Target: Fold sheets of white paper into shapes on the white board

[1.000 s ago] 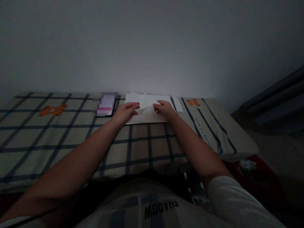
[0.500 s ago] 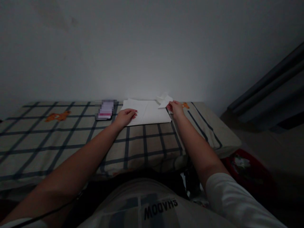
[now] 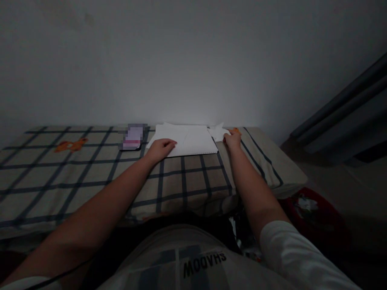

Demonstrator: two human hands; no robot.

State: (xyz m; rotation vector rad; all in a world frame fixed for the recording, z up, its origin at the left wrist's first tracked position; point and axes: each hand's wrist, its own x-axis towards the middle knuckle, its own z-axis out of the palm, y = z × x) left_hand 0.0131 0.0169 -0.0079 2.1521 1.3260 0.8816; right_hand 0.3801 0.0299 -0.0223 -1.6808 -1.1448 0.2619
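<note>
We see the left hand (image 3: 160, 148) lying flat, fingers loosely spread, palm down on the near left corner of a white sheet of paper (image 3: 190, 140), which lies on the checked bedcover (image 3: 90, 177) close to its far edge by the wall (image 3: 193, 60). The right hand (image 3: 233, 140) rests just past the sheet's right edge, its fingers touching a small folded paper piece (image 3: 218, 131) that lies on the cover near the far right corner; whether they pinch it, we cannot tell. A phone (image 3: 133, 137) lies left of the sheet, near the far edge. An orange bear print (image 3: 70, 145) marks the cover well to the left.
</note>
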